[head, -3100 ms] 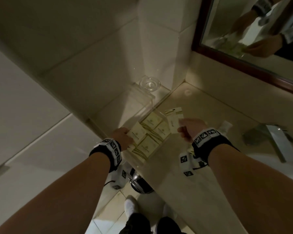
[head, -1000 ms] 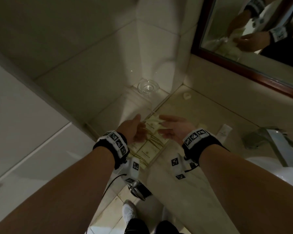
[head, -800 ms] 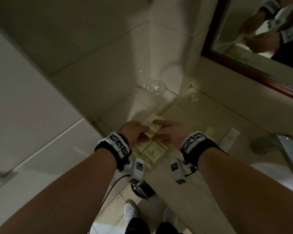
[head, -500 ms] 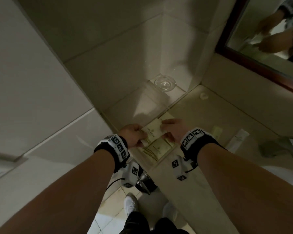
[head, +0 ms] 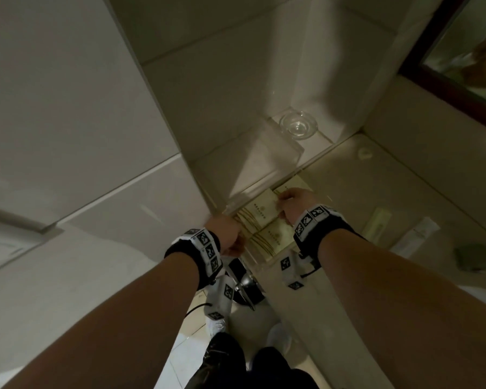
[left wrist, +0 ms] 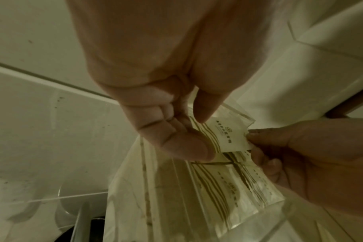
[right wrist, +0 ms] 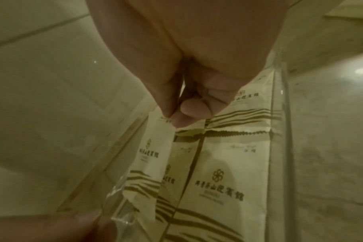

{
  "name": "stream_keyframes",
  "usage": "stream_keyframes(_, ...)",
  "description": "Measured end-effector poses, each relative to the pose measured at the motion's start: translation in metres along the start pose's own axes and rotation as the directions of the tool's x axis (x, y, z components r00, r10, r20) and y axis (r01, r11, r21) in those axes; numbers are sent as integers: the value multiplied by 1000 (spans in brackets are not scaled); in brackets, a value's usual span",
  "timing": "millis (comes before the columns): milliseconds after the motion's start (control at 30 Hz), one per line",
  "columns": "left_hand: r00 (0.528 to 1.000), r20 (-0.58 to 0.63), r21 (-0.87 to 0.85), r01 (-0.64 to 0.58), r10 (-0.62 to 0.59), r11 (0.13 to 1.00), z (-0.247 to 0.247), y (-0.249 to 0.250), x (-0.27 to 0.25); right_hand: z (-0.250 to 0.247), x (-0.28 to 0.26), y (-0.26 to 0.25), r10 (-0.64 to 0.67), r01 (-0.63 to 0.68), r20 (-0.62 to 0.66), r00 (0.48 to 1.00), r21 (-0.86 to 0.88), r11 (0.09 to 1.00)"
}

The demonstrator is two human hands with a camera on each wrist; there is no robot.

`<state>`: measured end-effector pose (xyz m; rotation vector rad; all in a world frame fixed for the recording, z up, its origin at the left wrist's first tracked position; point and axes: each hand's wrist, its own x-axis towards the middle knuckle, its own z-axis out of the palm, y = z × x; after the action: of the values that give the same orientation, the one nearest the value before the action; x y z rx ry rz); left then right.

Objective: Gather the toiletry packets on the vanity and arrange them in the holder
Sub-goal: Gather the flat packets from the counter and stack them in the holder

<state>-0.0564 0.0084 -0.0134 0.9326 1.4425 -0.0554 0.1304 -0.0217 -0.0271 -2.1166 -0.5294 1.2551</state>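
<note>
A clear acrylic holder (head: 254, 263) stands at the vanity's left end with several cream, brown-striped toiletry packets (head: 274, 239) lying flat in it. Both hands hold one more packet (head: 262, 211) by its ends, just above those. My left hand (head: 236, 240) pinches the striped end between thumb and fingers (left wrist: 186, 145). My right hand (head: 281, 200) pinches the opposite end. In the right wrist view the held packet (right wrist: 153, 147) stands tilted against the holder's left wall, and my right hand (right wrist: 172, 121) grips its top corner.
A small glass dish (head: 298, 125) sits in the back corner behind a clear acrylic block (head: 253, 158). On the vanity to the right lie a loose packet (head: 376, 223) and a white tube (head: 418, 237). A faucet (head: 483, 256) and a wood-framed mirror (head: 443, 80) are further right.
A second ago both hands hovered open over the holder. They have since taken one packet by its two ends and now hold it low over the stacked ones. The head view has shifted.
</note>
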Motion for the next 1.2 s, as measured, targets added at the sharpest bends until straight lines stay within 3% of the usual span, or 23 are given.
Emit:
stream_keyframes(233,987,20,70,-158,157,985,-6,-3,5,10,2,-3,16,-16,7,1000,-39,999)
stream_keyframes(400,974,12,-33,-227,228,973,-1,1,7,2,0,-5,84,-85,46,995,36,996)
stream_keyframes(633,933,30,121,-359,358,925,11,21,12,-23,-3,-6,81,-83,35,996,76,994)
stream_keyframes(767,939,11,55,-343,343,938,18,27,21,-19,-5,-3,191,-208,122,974,152,966)
stream_keyframes(967,961,31,-46,-275,277,960,22,29,31,-9,-3,8,183,-192,209,961,26,981)
stream_keyframes(1200,967,40,-89,-246,251,965,23,30,36,-7,-2,12,172,-164,209,963,-57,985)
